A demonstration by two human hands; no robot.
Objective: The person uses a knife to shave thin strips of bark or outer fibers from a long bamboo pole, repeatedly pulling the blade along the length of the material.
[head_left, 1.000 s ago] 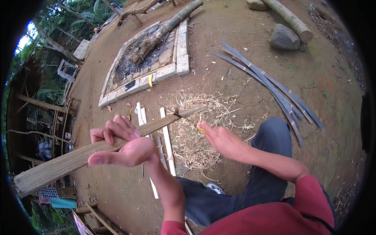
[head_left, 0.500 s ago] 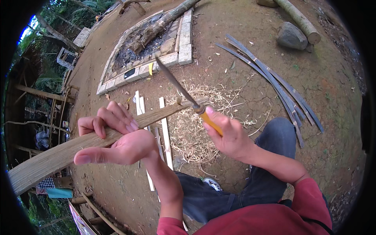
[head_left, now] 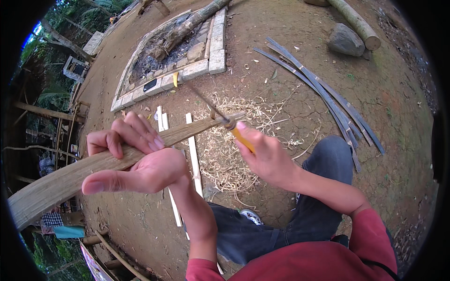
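Note:
My left hand (head_left: 140, 159) is closed around a long wooden piece (head_left: 56, 180), fingers curled over it and thumb stretched along the near side. The wood is wide at the lower left and narrows toward its far tip. My right hand (head_left: 272, 159) grips the yellow-orange handle of a knife (head_left: 243, 140). Its thin dark blade points up and to the left, crossing near the narrow end of the wood. A small upright nub stands there beside the blade; I cannot tell whether the edge touches the wood.
Curly wood shavings (head_left: 229, 168) lie on the dirt below. Pale wooden strips (head_left: 194, 159) are left of them, and long dark strips (head_left: 328, 98) to the right. A stone-edged fire pit (head_left: 194, 69) holds a log; a phone (head_left: 150, 85) rests on its rim. A rock (head_left: 346, 40) is farther right.
The knife has come down and slightly left, and its blade now shows nearly edge-on. My left hand keeps its hold on the wood. The whole view has shifted a little.

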